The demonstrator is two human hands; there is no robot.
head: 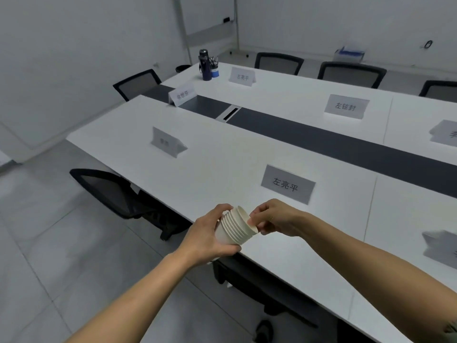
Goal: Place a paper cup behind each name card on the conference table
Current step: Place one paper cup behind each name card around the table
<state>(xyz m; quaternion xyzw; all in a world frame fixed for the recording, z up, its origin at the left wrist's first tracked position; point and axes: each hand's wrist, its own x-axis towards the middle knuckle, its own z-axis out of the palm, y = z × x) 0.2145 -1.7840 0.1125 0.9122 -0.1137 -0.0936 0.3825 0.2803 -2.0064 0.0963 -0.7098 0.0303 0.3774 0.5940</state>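
My left hand is wrapped around a stack of several nested white paper cups, held on its side over the near edge of the white conference table. My right hand pinches the rim of the outermost cup at the stack's open end. A grey name card stands just beyond my hands. Other name cards stand to the left, at the table's far end, and along the far side. No cup stands on the table.
A dark strip runs down the table's middle. A dark blue bottle and a pen holder stand at the far end. Black mesh chairs are tucked in near left and along the far side.
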